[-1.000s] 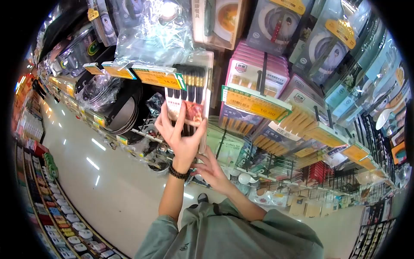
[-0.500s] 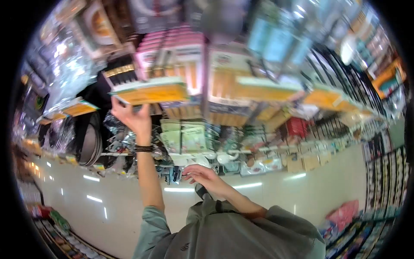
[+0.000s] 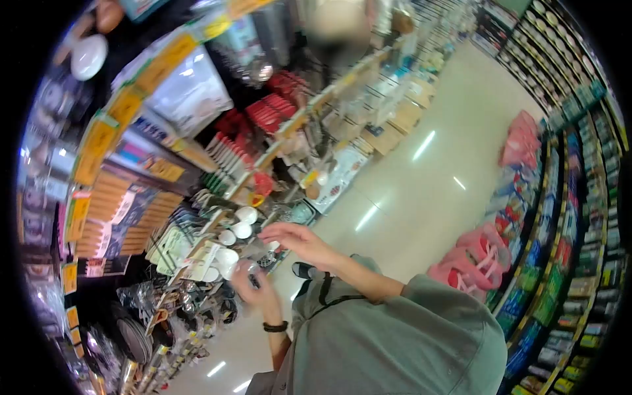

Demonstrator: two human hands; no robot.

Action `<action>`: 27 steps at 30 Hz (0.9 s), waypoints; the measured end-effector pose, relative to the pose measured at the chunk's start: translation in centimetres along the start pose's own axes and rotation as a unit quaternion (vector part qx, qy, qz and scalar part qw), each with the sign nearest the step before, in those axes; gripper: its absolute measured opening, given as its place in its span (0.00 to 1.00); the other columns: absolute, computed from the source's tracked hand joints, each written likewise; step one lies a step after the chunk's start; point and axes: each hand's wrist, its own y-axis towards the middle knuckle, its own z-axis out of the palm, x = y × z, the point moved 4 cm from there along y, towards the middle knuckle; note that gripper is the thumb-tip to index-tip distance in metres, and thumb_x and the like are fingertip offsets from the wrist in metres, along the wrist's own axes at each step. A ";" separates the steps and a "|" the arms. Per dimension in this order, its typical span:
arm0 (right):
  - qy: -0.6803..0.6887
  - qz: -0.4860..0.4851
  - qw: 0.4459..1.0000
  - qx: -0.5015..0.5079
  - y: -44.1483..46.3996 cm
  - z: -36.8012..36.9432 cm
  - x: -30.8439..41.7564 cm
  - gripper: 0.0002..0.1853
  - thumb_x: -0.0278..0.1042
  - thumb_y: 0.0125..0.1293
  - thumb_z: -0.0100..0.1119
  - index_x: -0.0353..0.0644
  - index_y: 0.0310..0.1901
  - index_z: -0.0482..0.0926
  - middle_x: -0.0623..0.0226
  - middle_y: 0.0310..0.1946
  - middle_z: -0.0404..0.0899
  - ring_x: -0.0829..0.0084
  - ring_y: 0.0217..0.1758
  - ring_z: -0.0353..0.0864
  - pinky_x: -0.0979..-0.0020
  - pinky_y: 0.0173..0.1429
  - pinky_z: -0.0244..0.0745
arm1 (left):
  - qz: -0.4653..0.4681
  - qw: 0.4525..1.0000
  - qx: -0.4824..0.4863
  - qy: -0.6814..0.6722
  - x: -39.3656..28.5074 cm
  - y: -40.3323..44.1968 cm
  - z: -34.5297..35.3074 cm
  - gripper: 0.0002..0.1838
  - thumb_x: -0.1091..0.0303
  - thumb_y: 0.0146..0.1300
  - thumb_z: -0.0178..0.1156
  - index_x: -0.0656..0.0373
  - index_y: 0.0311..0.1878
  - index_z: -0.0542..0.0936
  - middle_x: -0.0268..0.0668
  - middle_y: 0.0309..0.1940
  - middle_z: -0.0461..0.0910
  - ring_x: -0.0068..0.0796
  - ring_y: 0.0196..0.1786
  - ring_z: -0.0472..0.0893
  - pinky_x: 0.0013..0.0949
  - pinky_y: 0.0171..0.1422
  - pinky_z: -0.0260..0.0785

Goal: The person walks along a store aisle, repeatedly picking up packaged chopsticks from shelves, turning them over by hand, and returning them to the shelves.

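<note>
My left hand [image 3: 251, 284], with a dark bracelet at the wrist, is low in front of the shelf and smeared by motion. Its fingers look bent, and a small dark, partly clear patch shows by them; I cannot make out whether it is held. Just above and to the right is my right hand [image 3: 299, 242], its fingers stretched out to the left with nothing seen in them. Behind both hands, white round ladle-like pieces [image 3: 227, 259] hang from the lower rack. Pale green packs [image 3: 172, 247] hang further left.
Shelves with orange price strips [image 3: 95, 155] run along the left. Red-handled goods [image 3: 271, 112] hang higher up. Pink bags [image 3: 473, 260] stand beside a long shelf of packaged goods [image 3: 536, 276] on the right. A shiny pale floor [image 3: 395, 178] lies between.
My left hand has come down from the price strip towards my body, near my right hand. The view has swung to the right, bringing the aisle and right-hand shelf into sight.
</note>
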 end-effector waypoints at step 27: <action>0.022 -0.186 0.852 -0.488 -27.9 -35.0 18.6 0.17 0.37 0.78 0.48 0.35 0.57 0.81 0.63 0.49 0.85 0.73 0.54 0.81 0.68 0.61 0.74 | 0.363 0.524 0.703 -0.314 -38.7 -11.2 36.8 0.26 0.71 0.63 0.63 0.67 0.64 0.75 0.52 0.64 0.74 0.52 0.70 0.71 0.46 0.73 0.64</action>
